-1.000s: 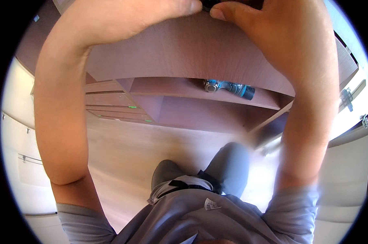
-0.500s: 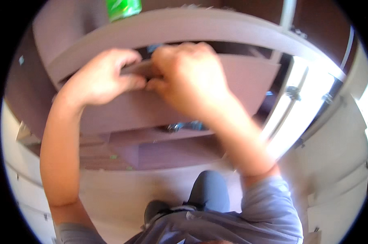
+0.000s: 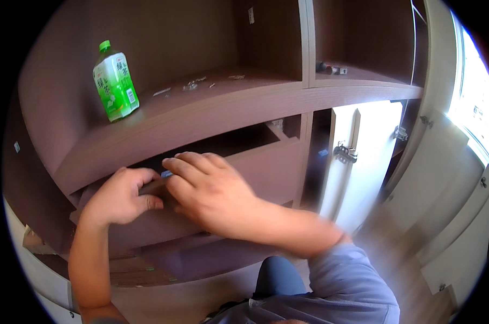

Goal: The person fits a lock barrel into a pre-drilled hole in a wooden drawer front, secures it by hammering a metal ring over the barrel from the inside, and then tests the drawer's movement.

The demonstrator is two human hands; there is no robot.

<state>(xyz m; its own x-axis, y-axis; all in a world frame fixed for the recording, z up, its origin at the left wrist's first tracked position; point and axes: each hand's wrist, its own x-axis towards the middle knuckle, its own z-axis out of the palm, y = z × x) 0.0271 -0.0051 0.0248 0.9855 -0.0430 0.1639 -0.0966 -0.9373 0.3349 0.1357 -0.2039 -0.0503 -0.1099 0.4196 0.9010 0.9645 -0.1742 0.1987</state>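
Note:
A brown wood-grain drawer (image 3: 266, 173) stands partly pulled out below a thick shelf edge, and its dark inside shows through the gap. My left hand (image 3: 117, 197) grips the top edge of the drawer front, thumb on the near face and fingers behind. Close beside it, my right hand (image 3: 206, 194) lies over the same edge with its fingers bent down across it. The right thumb is hidden. A small light-blue patch (image 3: 166, 174) shows between the two hands; I cannot make out what it is.
On the shelf above stands a green tea bottle (image 3: 115, 83), near small scraps (image 3: 193, 85). Small dark items (image 3: 331, 69) lie in the right compartment. A white door panel with hinges (image 3: 360, 162) leans at the right, with more white panels (image 3: 428, 178) beyond, by a window.
My view has tilted up, bringing the whole bottle and upper shelf into sight. Both hands stay at the drawer's edge; the right hand's fingers now lie flatter over it.

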